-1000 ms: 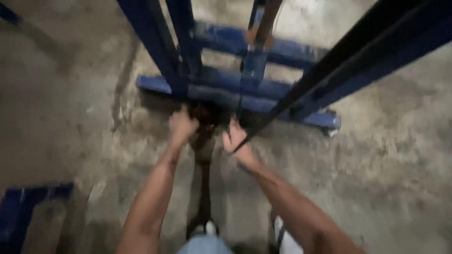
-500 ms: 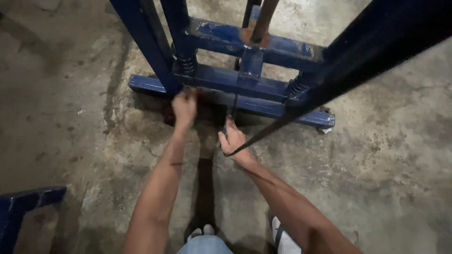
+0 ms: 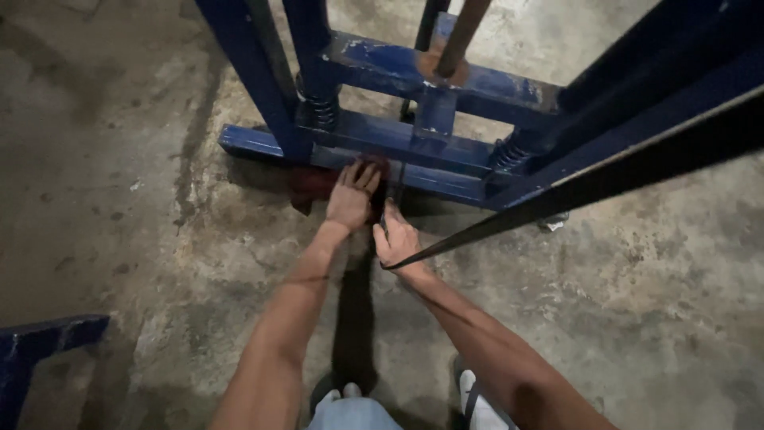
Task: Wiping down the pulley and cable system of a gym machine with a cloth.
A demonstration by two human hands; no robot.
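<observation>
Left hand (image 3: 350,203): palm down, fingers (image 3: 362,177) spread open & flat on a dark red cloth (image 3: 314,185); pressing it, not gripping.
Red cloth: bunched on the concrete floor (image 3: 119,159), right under the left fingers, touching the front edge of the blue base bar (image 3: 255,143); most of it sticks out to the left of the fingers.
Right hand (image 3: 398,239): just beside the left hand, to its right & a bit nearer the body; fingers curled shut on a thin dark rod (image 3: 391,195) that runs up from the fist toward the frame. Can't tell exactly what the rod is, too dark.
Blue metal frame (image 3: 446,76): straight ahead of both sets of fingers; chipped paint, crossbars stacked front to back, uprights rising out of shot.
Springs: one coil (image 3: 322,107) up & left of the left fingers, another coil (image 3: 505,151) up & right of the right fingers; both sit btwn crossbars.
Rusty pipe (image 3: 461,36): beyond the fingers, centre of frame, standing in a brown collar on the upper crossbar.
Dark slanted bar (image 3: 597,187): crosses close to the cam, from upper right down to near the right wrist; blurred.
Other blue piece (image 3: 40,342): well apart, far left of the left arm, at the edge.
Shoes: white shoe (image 3: 469,394) below the right forearm, near the bottom edge.
</observation>
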